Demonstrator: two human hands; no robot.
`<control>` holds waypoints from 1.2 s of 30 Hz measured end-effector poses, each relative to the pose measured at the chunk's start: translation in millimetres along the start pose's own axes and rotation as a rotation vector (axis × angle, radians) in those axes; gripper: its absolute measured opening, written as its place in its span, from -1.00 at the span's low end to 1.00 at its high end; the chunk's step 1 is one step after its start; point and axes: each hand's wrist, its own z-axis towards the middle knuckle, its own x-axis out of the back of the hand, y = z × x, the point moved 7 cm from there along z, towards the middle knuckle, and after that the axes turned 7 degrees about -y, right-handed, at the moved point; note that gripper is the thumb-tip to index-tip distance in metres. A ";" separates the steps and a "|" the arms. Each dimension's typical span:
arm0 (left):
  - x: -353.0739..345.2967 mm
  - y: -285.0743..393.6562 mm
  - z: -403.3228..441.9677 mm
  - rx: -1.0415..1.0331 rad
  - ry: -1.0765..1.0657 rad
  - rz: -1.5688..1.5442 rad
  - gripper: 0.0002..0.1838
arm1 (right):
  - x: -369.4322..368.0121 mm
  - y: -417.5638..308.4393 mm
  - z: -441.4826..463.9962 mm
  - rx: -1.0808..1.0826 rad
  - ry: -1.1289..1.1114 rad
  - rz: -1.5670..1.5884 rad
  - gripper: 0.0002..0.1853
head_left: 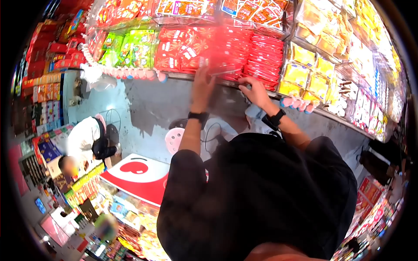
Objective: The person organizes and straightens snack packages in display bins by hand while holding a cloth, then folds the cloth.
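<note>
My left hand (203, 89) reaches to the front of a bin of red snack packets (185, 45), its fingers smeared by motion against them. Whether it grips a packet I cannot tell. A red blur shows just beyond its fingers. My right hand (256, 92) is at the bin's front edge, by a neat stack of red packets (263, 58). Its thumb and forefinger are apart, with nothing visible between them. Dark bands circle both wrists.
Green packets (130, 48) fill the bin at left; yellow packs (300, 71) lie at right. Pink-and-blue trim (135, 73) runs along the display edge. Behind me stand a red-and-white panel (139, 176) and another counter. A person in white (85, 139) bends at the left.
</note>
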 end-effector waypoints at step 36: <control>-75.9 -32.1 98.6 -0.194 -0.554 0.238 -0.45 | -37.8 20.0 99.6 -0.248 0.169 -0.651 -0.47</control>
